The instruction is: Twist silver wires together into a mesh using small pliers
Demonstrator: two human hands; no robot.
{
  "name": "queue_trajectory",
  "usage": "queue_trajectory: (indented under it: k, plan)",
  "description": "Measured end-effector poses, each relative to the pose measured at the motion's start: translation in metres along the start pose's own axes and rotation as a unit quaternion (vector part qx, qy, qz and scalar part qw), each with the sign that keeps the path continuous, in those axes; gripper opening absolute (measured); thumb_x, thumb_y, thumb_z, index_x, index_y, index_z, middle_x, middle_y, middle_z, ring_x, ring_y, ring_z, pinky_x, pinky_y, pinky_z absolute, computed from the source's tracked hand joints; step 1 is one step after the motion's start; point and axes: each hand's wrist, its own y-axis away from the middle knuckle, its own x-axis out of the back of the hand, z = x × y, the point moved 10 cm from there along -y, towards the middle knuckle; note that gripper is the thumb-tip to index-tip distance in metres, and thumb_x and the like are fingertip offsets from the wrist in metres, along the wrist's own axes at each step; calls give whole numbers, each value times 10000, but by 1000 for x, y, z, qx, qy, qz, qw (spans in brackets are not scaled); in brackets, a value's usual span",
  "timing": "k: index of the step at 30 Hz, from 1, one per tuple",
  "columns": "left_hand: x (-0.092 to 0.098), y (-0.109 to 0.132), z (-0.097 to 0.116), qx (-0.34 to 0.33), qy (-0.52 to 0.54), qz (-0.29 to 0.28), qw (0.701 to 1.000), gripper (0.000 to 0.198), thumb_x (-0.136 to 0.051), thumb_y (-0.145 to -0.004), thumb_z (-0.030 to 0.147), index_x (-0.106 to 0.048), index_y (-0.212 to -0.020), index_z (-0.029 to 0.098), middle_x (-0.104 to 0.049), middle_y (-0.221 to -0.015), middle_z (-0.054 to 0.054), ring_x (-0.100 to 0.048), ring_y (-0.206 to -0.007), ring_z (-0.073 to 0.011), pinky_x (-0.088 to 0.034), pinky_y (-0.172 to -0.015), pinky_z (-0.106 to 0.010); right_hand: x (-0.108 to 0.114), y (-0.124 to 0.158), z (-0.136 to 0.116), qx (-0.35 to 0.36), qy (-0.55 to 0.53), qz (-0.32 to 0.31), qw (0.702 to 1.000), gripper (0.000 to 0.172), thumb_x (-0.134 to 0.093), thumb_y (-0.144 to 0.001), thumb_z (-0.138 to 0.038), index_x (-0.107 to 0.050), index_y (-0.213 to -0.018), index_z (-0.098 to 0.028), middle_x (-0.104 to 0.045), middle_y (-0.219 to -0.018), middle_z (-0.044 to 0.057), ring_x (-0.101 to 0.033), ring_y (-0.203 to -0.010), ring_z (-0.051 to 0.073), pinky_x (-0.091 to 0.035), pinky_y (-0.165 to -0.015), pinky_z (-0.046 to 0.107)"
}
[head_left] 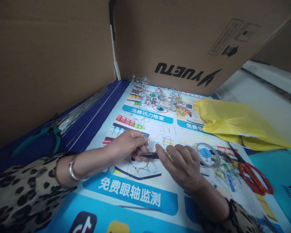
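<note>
My left hand, with a silver bangle at the wrist, is closed in a pinch on thin wire. My right hand is wrapped round a pair of pliers, whose dark jaws point left and meet the fingertips of my left hand. The palm hides most of the handles. Below the jaws, a curved piece of thin wire with tiny reddish spots lies over the printed sheet. Loose bent wires rest just beyond my hands. One dark thin rod lies nearer to me.
Cardboard walls stand behind and left. Green-handled pliers lie by a bundle of straight wires. To the right are a tape roll, red-handled scissors and a yellow bag. Tangled wire pieces lie at the back.
</note>
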Motion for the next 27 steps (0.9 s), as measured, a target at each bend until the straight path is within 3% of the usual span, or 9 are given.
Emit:
queue_trajectory:
  k: [20,27]
  plan:
    - [0,-1,-6,12,0,-12,1000,286,-586,-769,389,-531,-692,119,-611,-571,-2,-633,-464,-127,-476,-427,-183,4,-2,-2,24,18,17,999,274,-609,-782,-173,-607,-1055,-195,-597,-798,16,-485,-787,161,-342,-704,330]
    - [-1,-1,-6,12,-7,-11,1000,289,-590,-766,397,-530,-695,123,-611,-580,-5,-625,-462,-124,-486,-452,-208,-1,-2,-1,22,6,-7,1000,278,-572,-802,-150,-587,-1075,-200,-595,-818,17,-472,-794,157,-334,-699,326]
